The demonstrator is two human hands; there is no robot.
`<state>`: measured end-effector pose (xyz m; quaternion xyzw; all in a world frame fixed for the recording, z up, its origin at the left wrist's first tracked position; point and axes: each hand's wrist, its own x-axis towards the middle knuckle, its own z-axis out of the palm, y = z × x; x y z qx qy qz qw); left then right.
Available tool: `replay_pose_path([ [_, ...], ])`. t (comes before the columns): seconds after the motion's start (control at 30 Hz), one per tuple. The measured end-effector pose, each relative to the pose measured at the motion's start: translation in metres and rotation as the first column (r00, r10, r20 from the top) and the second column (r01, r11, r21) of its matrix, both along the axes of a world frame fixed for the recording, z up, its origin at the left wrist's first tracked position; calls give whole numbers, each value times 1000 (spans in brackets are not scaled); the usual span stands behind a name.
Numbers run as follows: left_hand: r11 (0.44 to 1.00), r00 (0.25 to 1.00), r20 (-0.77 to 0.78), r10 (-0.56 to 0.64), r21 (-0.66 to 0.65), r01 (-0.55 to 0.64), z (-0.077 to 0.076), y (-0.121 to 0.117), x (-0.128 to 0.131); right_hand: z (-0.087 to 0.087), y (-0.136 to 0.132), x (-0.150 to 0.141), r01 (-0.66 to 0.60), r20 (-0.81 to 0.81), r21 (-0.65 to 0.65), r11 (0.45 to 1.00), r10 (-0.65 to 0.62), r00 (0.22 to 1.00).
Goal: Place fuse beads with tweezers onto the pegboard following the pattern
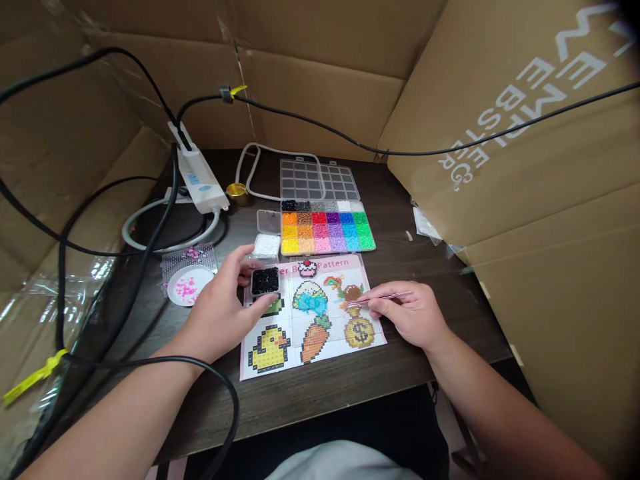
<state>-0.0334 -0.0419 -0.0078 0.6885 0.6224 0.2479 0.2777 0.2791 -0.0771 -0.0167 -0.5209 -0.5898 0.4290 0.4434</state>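
Note:
My left hand [220,303] grips a small clear box of black beads [265,281] between thumb and fingers, over the upper left of a printed bead pattern sheet [340,354]. In my right hand [413,313] is a pair of pink tweezers [393,296], pinched and pointing left. Their tips are over the sheet, between the dinosaur picture and the money bag picture [359,331]. Whether a bead is in the tips is too small to tell. A carrot [315,341] and a yellow chick [270,348] are also printed there. A small cupcake piece [307,269] lies at the sheet's top edge.
Behind the sheet stands an open sorting case [327,253] of coloured beads. A box of white beads [267,245] is beside it. To the left are a white dish [175,280] with pink beads and a power strip [200,177]. Black cables [145,263] cross the left side; cardboard walls [320,60] surround the table.

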Motion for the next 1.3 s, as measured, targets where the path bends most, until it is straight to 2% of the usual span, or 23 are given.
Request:
replay_pose_path([
  [0.37, 1000, 1000, -4, -2, -13, 2, 2, 0, 1, 3, 0, 1, 15, 13, -17, 1000, -15, 1000],
  [0.57, 1000, 1000, 24, -8, -7, 8, 5, -2, 2, -5, 4, 2, 39, -138, -38, 999, -44, 989],
  [0.67, 1000, 1000, 11, -10, 27, 9, 5, -3, 2, 0, 18, -4, 74, -215, -14, 997, -75, 974],
  [0.9, 996, 1000, 4, -12, 90, 12, 0, -3, -1, 37, 86, -44, 135, -216, 100, 986, -111, 970],
  [1.0, 997, 1000, 9, -4, 82, 4, 0, -4, 0, 39, 109, -64, 149, -185, 97, 984, -129, 974],
  [1.17, 998, 1000, 16, -14, 56, 13, 0, -4, 1, 29, 122, -82, 140, -73, 40, 989, -137, 988],
  [1.3, 999, 1000, 0, -22, 49, 22, 0, -4, 1, 32, 116, -74, 178, -63, 75, 981, -173, 983],
])
